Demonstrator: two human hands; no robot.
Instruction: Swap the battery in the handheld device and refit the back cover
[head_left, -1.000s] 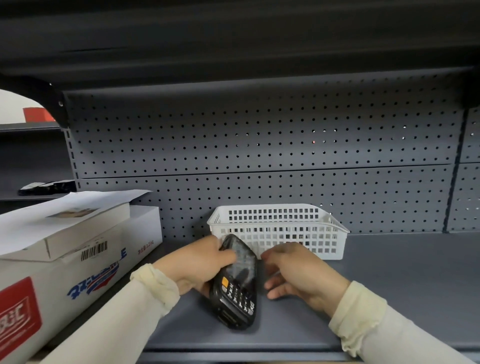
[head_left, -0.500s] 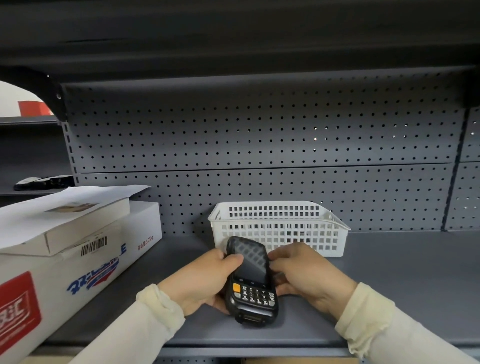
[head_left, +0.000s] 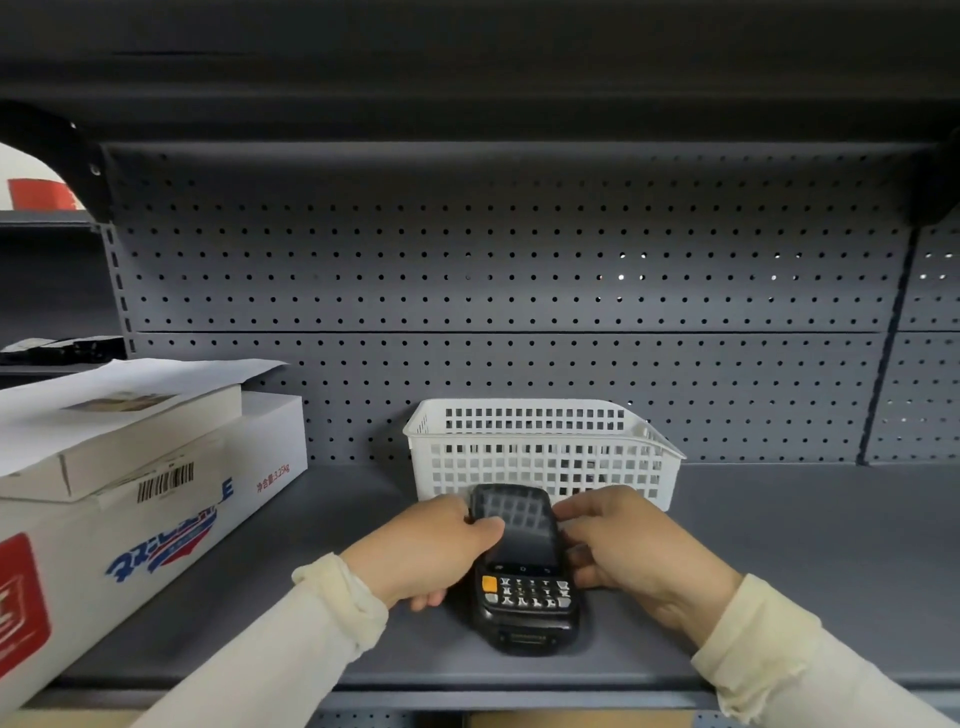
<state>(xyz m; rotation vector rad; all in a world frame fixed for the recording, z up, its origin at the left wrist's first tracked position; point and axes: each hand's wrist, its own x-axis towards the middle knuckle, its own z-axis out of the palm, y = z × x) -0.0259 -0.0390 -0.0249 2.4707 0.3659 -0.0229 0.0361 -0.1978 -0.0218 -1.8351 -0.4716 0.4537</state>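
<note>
Just in front of the white basket (head_left: 540, 447), the left hand (head_left: 426, 556) and right hand (head_left: 631, 551) clasp the handheld device (head_left: 522, 566) screen-up, so it likely needs flipping to reach the back cover.

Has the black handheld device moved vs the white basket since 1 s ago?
Yes. The black handheld device, tilted left of the white plastic basket's middle before, now stands straighter, centred before its front wall, held by the left hand and right hand.
</note>
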